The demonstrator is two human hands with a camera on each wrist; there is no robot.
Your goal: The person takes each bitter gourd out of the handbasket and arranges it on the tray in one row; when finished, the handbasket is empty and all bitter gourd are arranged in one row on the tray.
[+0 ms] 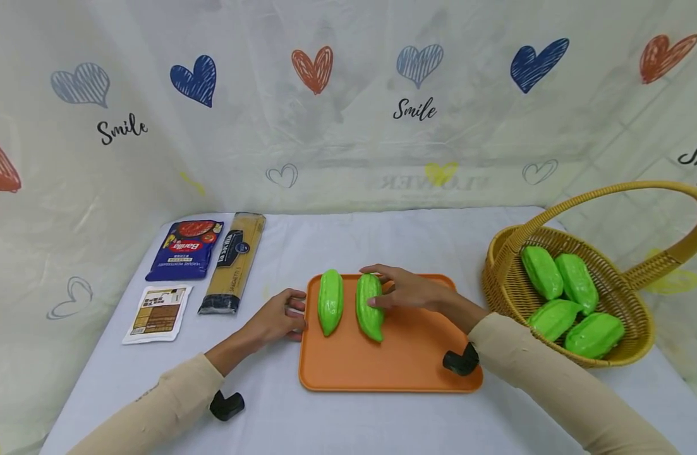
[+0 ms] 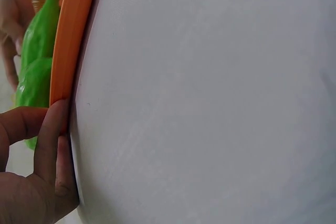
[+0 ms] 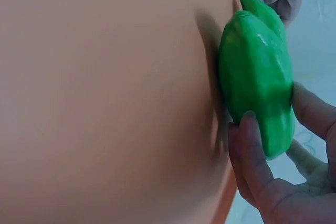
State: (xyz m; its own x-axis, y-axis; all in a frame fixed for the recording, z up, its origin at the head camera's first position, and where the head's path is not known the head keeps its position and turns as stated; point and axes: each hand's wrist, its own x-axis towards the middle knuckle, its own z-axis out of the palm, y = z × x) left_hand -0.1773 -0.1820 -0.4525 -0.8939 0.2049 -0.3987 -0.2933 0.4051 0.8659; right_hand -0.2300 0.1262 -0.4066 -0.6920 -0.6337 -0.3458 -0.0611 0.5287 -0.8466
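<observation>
An orange tray (image 1: 348,370) lies on the table, two green bitter melons side by side in it. My right hand (image 1: 407,289) grips the right-hand bitter melon (image 1: 368,302) from above. In the right wrist view, the fingers and thumb hold that melon (image 3: 257,77) from both sides at one end. The other bitter melon (image 1: 330,302) lies along the tray's left side, untouched. At the tray's left edge, my left hand (image 1: 274,319) holds the rim (image 2: 68,51), its fingers curled against it in the left wrist view.
A wicker basket (image 1: 498,284) with a tall handle stands at the right, several bitter melons (image 1: 595,337) inside. At the left lie a blue Barilla packet (image 1: 186,251), a spaghetti pack (image 1: 234,262) and a white-and-brown pouch (image 1: 157,314). A heart-printed curtain (image 1: 348,126) hangs behind the table.
</observation>
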